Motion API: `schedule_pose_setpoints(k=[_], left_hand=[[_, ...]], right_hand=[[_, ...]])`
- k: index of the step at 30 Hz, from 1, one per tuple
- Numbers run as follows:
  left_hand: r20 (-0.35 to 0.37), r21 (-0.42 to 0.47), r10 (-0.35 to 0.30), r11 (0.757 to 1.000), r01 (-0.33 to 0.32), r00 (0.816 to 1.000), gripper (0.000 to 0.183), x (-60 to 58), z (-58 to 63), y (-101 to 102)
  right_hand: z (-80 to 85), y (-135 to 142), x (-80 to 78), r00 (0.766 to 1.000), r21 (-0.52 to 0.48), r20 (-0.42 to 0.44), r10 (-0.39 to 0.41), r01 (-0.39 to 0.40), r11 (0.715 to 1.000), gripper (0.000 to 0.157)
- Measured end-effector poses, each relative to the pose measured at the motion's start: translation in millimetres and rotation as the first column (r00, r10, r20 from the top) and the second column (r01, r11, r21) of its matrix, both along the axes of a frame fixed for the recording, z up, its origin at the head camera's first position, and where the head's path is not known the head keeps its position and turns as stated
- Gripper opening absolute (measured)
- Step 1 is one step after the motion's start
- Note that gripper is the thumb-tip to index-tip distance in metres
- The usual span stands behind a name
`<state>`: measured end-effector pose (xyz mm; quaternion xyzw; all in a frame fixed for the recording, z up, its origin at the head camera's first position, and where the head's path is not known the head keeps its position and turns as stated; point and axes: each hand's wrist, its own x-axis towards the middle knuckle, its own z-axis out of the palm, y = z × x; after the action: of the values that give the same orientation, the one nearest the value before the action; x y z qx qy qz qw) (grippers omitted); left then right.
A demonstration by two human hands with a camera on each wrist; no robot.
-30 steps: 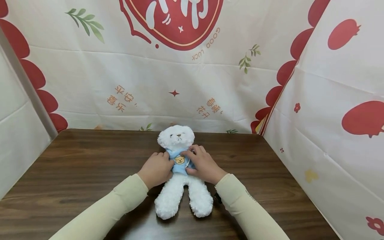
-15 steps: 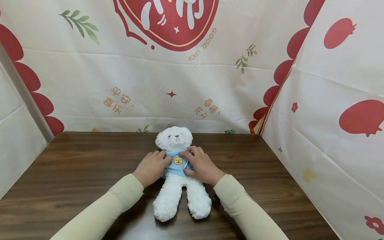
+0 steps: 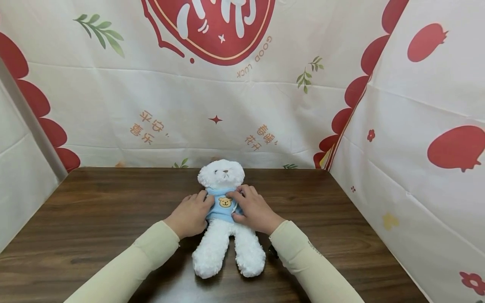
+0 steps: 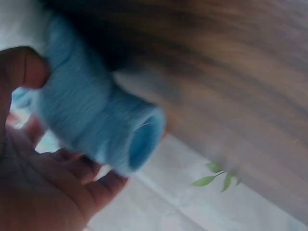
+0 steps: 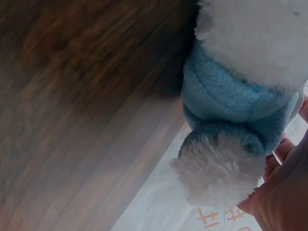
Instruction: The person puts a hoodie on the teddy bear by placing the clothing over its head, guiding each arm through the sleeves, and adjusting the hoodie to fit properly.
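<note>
A white plush bear [image 3: 221, 174] lies on its back, wearing a light-blue shirt [image 3: 219, 214] with a yellow bear-face patch. My left hand [image 3: 188, 216] holds the shirt at the bear's left-hand side as seen from above. In the left wrist view, a blue sleeve [image 4: 103, 120] sits between thumb and fingers; its cuff is open and no furry arm shows in it. My right hand [image 3: 257, 210] grips the shirt's other side, partly covering it. The right wrist view shows a white furry arm [image 5: 216, 168] sticking out of the other sleeve, beside the fingers.
The bear lies on a dark brown wooden table [image 3: 113, 202]. A white printed cloth [image 3: 197, 101] hangs behind the table's far edge, and another patterned cloth [image 3: 409, 176] hangs along the right side. A pale panel [image 3: 22, 168] stands at the left.
My left hand has shifted slightly left along the shirt's side, exposing more of the shirt. My right hand keeps its place on the bear. The head view has shifted a little.
</note>
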<state>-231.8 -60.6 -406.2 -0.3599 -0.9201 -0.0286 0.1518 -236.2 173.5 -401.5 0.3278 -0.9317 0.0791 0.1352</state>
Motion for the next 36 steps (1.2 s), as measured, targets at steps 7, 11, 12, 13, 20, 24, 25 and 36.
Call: schedule_pose_setpoints(k=[7,11,12,13,20,24,25,36], left_hand=[[-0.135,0.054,-0.040,0.997,0.047,0.990,0.025,11.1,14.3,3.4],[-0.127,0.139,-0.113,0.982,0.131,0.985,0.007,13.3,17.7,7.1],[-0.118,0.166,-0.138,0.974,0.156,0.983,0.008,13.5,18.7,8.0],[-0.109,0.186,-0.162,0.966,0.180,0.981,0.008,13.7,19.6,8.6],[-0.093,0.253,-0.236,0.934,0.253,0.967,0.010,7.7,22.2,-2.5],[-0.014,0.355,-0.134,0.926,0.130,0.991,0.010,3.1,21.8,-19.3],[0.020,0.352,-0.119,0.930,0.105,0.993,0.017,1.9,20.4,-22.6],[0.124,0.231,-0.052,0.973,0.022,0.991,0.044,-2.7,11.2,-10.2]], right_hand=[[2.4,-0.8,1.3,1.000,-0.008,0.013,-0.015,0.015,1.000,0.047],[4.6,-2.0,2.4,0.999,-0.016,0.033,-0.012,0.013,1.000,0.046],[4.9,-2.1,2.6,0.999,-0.019,0.040,-0.011,0.012,1.000,0.046],[5.2,-2.2,2.6,0.999,-0.024,0.044,-0.007,0.008,1.000,0.046],[6.1,3.3,0.6,0.995,-0.039,0.097,0.012,-0.009,0.999,0.047],[5.7,11.3,-1.5,0.981,-0.061,0.192,0.029,-0.017,0.998,0.052],[5.8,13.2,-1.8,0.977,-0.061,0.210,0.028,-0.016,0.998,0.054],[16.0,12.4,-2.3,0.947,-0.162,0.318,0.049,0.003,0.987,0.032]])
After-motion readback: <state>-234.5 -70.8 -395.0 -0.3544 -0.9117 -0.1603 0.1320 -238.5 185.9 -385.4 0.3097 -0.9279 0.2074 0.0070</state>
